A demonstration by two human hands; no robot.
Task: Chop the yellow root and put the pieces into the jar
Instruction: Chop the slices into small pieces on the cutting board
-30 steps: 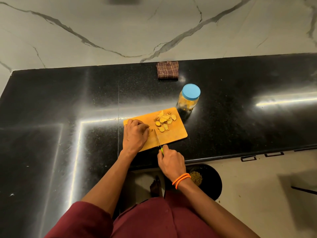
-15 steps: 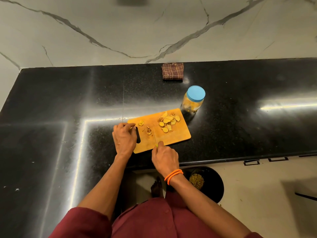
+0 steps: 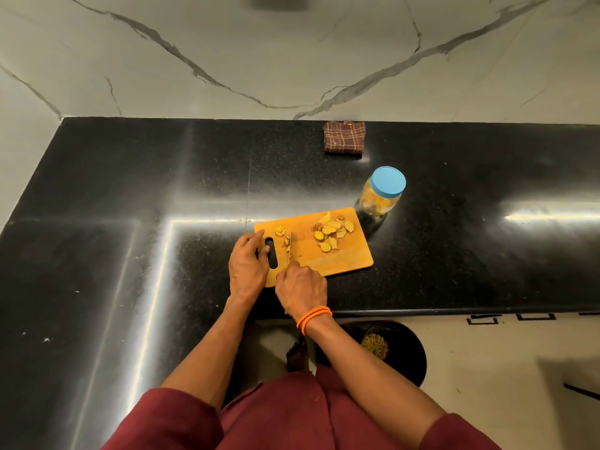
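Countertop [image 3: 130, 190] of black polished stone is seen from the head camera, backed by a veined marble wall [image 3: 292, 53]. An orange cutting board [image 3: 344, 258] is laid near the front edge. On its right half a heap of yellow root slices [image 3: 331, 232] is spread; a small yellow root piece [image 3: 280, 230] is lying near the left end, apart from the heap. A few more bits [image 3: 287, 243] are gathered against the blade. A knife [image 3: 289, 248] is gripped by the right hand [image 3: 302, 287], fingers curled round the handle, with the thin blade pointed away from the body and set on the board just right of the handle slot [image 3: 272, 257]. The left hand [image 3: 247, 267] is rested on the board's left end with fingers extended and spread, nothing grasped. An orange band [image 3: 314, 318] is worn on the right wrist. A jar [image 3: 381, 199] with a blue lid [image 3: 388, 179] screwed on is stood just beyond the board's far right corner; yellow contents are visible through its wall, possibly more slices. A folded checked cloth [image 3: 344, 138] is placed against the wall. On the floor below, a dark round bin [image 3: 409, 352] holding scraps is partly seen.
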